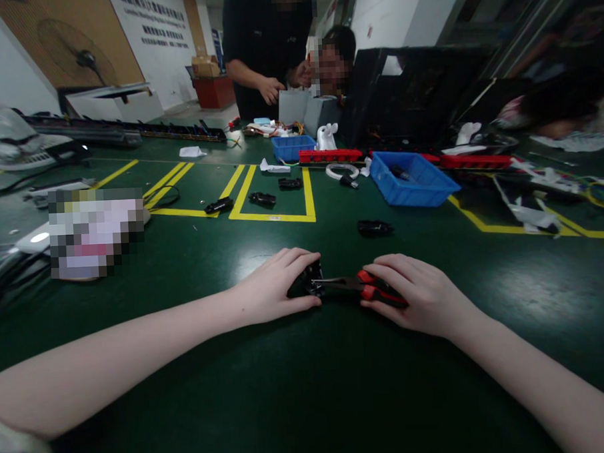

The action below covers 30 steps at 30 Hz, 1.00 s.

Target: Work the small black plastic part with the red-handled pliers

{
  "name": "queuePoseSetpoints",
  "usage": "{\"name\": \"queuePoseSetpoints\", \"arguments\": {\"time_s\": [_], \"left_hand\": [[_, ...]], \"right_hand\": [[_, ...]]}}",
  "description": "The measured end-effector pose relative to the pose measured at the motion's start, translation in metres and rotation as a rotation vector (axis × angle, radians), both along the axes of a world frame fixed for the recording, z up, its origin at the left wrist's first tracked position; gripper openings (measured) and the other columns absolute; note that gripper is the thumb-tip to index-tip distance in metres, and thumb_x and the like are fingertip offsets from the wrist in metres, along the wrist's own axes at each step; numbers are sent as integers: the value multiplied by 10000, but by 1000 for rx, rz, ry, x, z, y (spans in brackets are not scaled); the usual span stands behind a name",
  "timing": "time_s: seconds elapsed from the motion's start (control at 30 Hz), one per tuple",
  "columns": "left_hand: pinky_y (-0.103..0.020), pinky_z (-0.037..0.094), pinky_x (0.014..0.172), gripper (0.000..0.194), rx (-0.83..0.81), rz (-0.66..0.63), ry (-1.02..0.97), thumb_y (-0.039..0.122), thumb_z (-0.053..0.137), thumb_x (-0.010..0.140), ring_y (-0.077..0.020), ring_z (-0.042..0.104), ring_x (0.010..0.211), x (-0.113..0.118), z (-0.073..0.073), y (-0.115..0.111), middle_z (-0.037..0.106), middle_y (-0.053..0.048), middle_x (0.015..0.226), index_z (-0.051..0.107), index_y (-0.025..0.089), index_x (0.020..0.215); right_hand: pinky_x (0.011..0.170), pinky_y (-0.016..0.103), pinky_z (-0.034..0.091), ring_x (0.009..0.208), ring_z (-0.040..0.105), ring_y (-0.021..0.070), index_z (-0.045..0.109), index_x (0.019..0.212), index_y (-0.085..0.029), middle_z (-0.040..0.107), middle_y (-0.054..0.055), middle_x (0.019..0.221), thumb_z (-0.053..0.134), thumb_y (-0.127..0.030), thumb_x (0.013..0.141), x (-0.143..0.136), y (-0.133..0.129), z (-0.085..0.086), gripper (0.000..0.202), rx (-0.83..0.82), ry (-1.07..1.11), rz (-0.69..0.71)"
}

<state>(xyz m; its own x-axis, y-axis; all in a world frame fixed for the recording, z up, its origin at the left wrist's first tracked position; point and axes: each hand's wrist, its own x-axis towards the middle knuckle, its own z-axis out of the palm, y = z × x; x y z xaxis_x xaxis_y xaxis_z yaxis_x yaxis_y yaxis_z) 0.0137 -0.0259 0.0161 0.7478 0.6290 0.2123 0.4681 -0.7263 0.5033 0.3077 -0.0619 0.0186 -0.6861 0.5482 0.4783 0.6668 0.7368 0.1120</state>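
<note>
In the middle of the green table (269, 401), my left hand (277, 284) is closed around a small black part (299, 285) with bits of metal at its right end. Its exact kind I cannot make out. My right hand (417, 291) grips long-nose pliers (367, 287) by their red and black handles. The plier tips point left and meet the metal end of the black part. Past my right hand lies another black part (375, 228). Farther off, several similar black pieces, such as this one (262, 199), rest in and beside a yellow-taped square.
Beyond my hands stand two blue bins (413, 181) (293, 147), with red strips (329, 156) and a white cable coil (342, 171) between them. A blurred-out flat object (99, 232) lies left. Across the table, people work near a large black panel (416, 94).
</note>
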Motion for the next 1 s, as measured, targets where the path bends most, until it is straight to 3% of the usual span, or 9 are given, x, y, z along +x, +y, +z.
{"name": "queuePoseSetpoints", "arguments": {"time_s": [0.33,0.63,1.0], "left_hand": [[-478,450,1074,602,14,-33,14,432,594,926,-284,506,1287,-3,0,1,531,-145,1397,419,159,1433],[-485,450,1075,681,40,-75,-53,369,711,828,-286,509,1245,-5,0,1,528,-130,1360,432,188,1422],[-489,445,1051,597,50,-87,31,441,650,880,-295,510,1224,-5,-2,3,532,-130,1338,504,194,1403]], "right_hand": [[750,383,586,902,668,252,612,1169,-130,683,158,1041,657,-352,859,-3,-4,2,384,64,-20,5],[719,364,592,880,668,233,595,1152,-135,680,152,1039,626,-381,885,-3,-6,3,365,4,-27,30],[722,350,586,883,662,231,598,1143,-106,671,158,1035,629,-388,884,3,-3,2,385,15,-50,37]]}}
